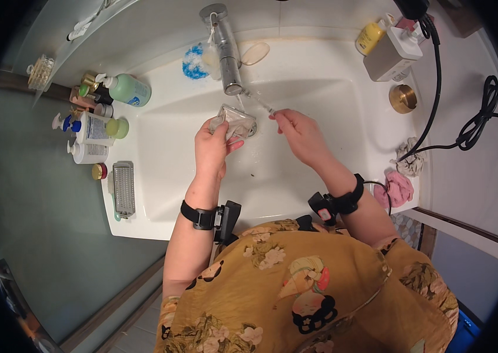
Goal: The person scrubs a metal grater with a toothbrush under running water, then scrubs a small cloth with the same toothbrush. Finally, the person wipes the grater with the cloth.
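Note:
My left hand [214,143] grips a small clear rectangular container [239,123] below the spout, over the drain of the white washbasin [302,176]. A thin stream of water [241,102] falls from the chrome faucet [228,61] beside the container. To the right, my right hand [297,132] pinches the end of a clear slender handle, which looks like a toothbrush [260,100]. Its far end lies close to the spout. The two hands are apart. What the container holds cannot be told.
Pump bottles [130,89] and jars stand along the basin's left rim, near a grey grater-like brush or rack [124,189]. Behind the faucet lies a soap bar [255,53]. A beige dispenser [392,54], brass bowl [402,98], pink cloth [394,189] and black cable [436,88] are at right.

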Tool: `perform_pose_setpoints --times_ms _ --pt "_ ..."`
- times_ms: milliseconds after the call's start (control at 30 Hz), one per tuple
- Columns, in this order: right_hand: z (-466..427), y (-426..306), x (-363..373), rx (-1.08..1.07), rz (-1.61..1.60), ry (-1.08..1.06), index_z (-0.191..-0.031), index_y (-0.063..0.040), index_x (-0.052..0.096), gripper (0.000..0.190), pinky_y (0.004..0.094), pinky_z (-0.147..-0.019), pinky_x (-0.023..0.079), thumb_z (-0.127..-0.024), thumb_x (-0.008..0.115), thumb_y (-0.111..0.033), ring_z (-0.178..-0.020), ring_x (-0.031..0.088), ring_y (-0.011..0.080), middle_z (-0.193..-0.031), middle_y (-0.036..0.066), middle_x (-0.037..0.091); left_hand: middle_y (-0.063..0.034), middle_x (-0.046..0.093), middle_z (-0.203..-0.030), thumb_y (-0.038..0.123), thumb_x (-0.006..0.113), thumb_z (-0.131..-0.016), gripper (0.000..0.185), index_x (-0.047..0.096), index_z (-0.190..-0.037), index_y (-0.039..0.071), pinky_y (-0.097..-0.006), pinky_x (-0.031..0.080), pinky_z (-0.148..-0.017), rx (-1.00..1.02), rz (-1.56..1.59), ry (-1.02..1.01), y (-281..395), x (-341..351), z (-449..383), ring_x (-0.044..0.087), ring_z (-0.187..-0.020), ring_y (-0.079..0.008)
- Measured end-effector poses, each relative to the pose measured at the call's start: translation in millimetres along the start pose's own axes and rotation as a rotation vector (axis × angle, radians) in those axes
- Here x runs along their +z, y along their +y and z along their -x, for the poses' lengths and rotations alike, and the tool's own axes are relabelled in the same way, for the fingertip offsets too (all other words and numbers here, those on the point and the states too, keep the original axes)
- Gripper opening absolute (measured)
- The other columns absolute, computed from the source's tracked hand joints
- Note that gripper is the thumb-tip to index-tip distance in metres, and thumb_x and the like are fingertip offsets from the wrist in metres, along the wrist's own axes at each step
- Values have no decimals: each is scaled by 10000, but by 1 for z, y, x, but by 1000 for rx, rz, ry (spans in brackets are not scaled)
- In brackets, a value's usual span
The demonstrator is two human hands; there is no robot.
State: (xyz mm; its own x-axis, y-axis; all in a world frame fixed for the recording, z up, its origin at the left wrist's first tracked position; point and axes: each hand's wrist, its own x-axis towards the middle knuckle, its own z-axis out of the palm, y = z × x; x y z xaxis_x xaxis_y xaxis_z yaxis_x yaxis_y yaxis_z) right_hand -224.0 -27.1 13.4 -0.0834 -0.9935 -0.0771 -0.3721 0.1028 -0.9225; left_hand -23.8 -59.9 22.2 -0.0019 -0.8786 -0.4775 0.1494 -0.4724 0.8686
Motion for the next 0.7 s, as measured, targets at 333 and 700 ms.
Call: perform_pose_setpoints --times_ms 333,700 --pt "8 -5 13 -131 348 -88 -967 -24 684 278 458 -681 496 -989 525 -251 -742 631 373 -790 161 659 -130 660 -1108 142 512 -1012 313 541 -1275 -24 -309 613 -733 42 -9 -9 0 14 7 697 -909 -211" --pt "3 14 2 117 -11 -223 -966 -34 715 343 263 -544 375 -1008 526 -317 -571 432 81 -621 -30 476 -150 650 -1142 193 486 -1053 353 497 -1326 -31 -351 631 -789 -84 125 -135 -9 18 -6 701 -913 -232"
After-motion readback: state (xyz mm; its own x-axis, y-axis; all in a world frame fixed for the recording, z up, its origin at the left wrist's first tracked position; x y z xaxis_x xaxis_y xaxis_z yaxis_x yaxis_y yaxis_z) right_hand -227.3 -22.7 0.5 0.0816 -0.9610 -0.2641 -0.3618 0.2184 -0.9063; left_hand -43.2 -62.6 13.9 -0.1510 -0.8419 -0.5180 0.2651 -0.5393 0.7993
